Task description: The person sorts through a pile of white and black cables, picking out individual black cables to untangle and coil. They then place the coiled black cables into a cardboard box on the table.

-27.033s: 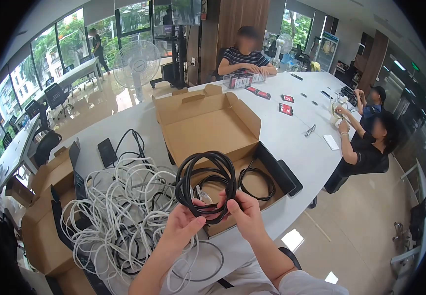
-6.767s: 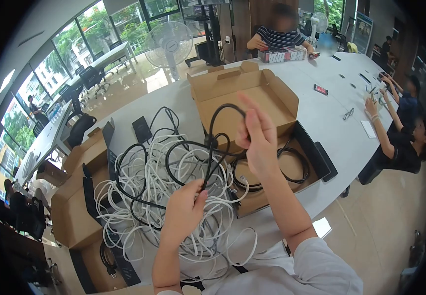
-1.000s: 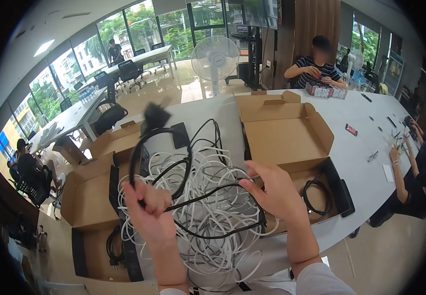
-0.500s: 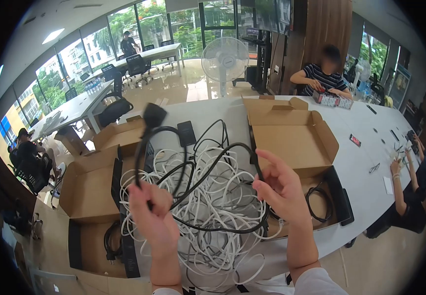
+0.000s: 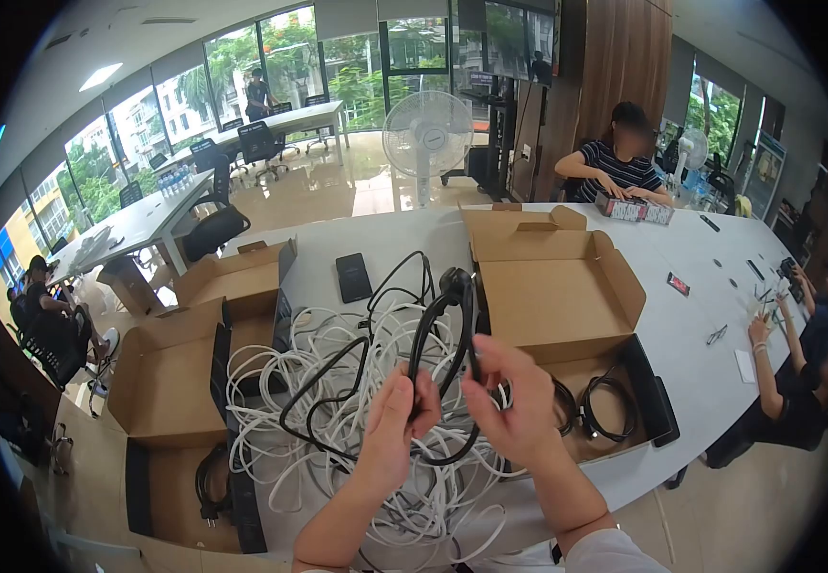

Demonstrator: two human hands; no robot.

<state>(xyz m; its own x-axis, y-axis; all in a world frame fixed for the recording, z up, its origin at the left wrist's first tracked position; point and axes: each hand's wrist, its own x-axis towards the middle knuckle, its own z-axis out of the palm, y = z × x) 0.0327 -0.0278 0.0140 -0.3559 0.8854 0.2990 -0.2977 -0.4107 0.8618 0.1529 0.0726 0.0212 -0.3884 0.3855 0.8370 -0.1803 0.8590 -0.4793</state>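
Head view, black cable: looped upright in the hands above the pile of white cables (image 5: 414, 501) on the surface (image 5: 376, 229)
Snag risk: lower loops of the black cable (image 5: 421, 334) could catch in the white strands, since they hang close among them
Slip risk: the coil could spring open if the left pinch loosens, as its bends look stiff
Left hand (image 5: 393, 430): raised inward, fingers pinching the cable
Right hand (image 5: 519, 406): opposite, fingers curled beside a strand, grip cannot be told
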